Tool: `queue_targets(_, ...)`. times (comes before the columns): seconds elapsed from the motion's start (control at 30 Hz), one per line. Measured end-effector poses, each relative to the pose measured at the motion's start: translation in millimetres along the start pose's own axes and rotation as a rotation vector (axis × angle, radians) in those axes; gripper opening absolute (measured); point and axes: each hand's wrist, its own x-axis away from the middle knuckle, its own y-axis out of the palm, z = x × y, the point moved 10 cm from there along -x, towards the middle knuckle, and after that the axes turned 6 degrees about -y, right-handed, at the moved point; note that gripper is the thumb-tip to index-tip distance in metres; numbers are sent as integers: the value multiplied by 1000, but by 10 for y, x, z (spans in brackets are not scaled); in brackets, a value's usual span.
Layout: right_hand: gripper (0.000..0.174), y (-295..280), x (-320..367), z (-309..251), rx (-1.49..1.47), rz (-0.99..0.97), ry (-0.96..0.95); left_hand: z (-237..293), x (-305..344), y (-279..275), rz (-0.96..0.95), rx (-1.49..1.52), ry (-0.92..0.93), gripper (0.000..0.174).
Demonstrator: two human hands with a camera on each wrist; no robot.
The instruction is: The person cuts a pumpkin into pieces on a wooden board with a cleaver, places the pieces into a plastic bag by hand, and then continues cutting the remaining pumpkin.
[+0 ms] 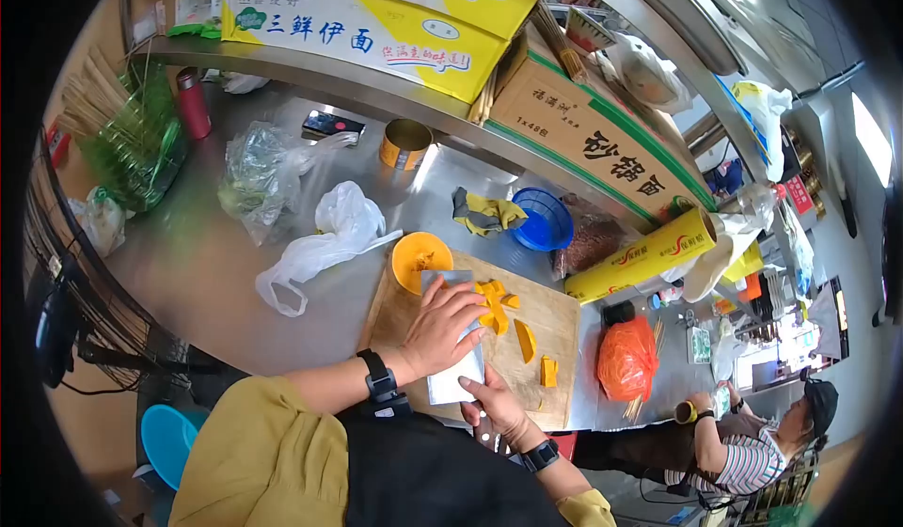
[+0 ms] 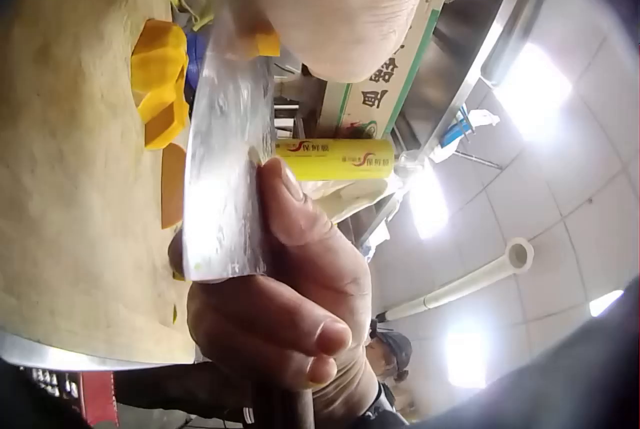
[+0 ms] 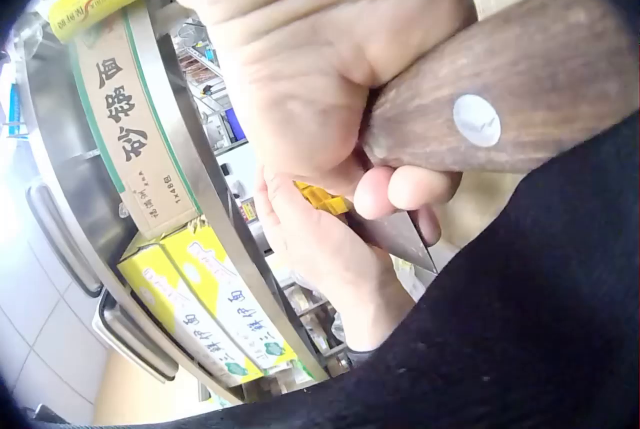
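Note:
My right hand [image 1: 499,409] grips the wooden handle [image 3: 490,84] of a cleaver, thumb against its broad metal blade [image 2: 228,169]. Fairly straight, the fingers of my left hand [image 1: 442,325] lie across the blade in the head view. A bit of orange flesh [image 2: 267,44] shows between the left hand's heel and the blade. Beyond the blade sits a hollowed pumpkin piece [image 1: 414,254] with stringy flesh inside. Cut pumpkin chunks [image 1: 494,306], a wedge [image 1: 525,339] and a smaller piece [image 1: 548,370] lie to the right on the wooden cutting board [image 1: 555,315].
Behind the board are a blue basket [image 1: 544,219], a yellow-grey cloth [image 1: 484,213] and an open can [image 1: 404,143]. A yellow cling-film box [image 1: 644,254] and an orange bag [image 1: 627,358] stand right. Plastic bags [image 1: 329,235] lie left. Another person [image 1: 743,442] stands at the right.

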Motion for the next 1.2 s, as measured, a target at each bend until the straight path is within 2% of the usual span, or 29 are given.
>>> queue_targets(0.2,33,6,-115,-32,-34,-59,18,95,-64,-311,138,129,119,27)
queue_targets(0.27,33,-45,-140,-21,-53,-84,12,36,-94,-415,165,216,120,25)
queue_targets(0.4,33,-137,-41,-101,-112,-33,12,-260,-267,-593,161,264,9,21)
queue_targets(0.5,33,-382,106,-161,-130,-7,-9,-638,-658,-436,-102,157,-49,19)
queue_targets(0.6,32,-742,318,-187,-176,66,-33,-909,-1095,-271,-280,118,-55,18)
queue_targets(0.63,31,-849,387,-216,-198,61,-45,-949,-1294,-198,-293,106,-72,19)
queue_targets(0.73,30,-1209,666,-341,-248,206,-78,-1123,-1731,33,-307,44,-124,21)
queue_targets(0.83,38,-1602,892,-390,-194,362,-74,-1314,-1849,133,-321,16,-206,21)
queue_targets(0.9,41,-1722,977,-499,-186,443,-77,-1426,-1767,-57,-212,-54,-203,17)
queue_targets(0.97,45,-1851,987,-508,-204,428,-111,-1443,-1511,-361,-97,-178,-163,15)
queue_targets(1.0,45,-1873,965,-528,-208,427,-117,-1535,-1315,-521,-61,-194,-274,12)
queue_targets(1.1,45,-1776,847,-568,-185,395,-105,-1560,-573,-1096,162,-504,-281,16)
queue_targets(1.2,44,-1569,728,-592,-192,371,-92,-1538,16,-1341,280,-778,-364,28)
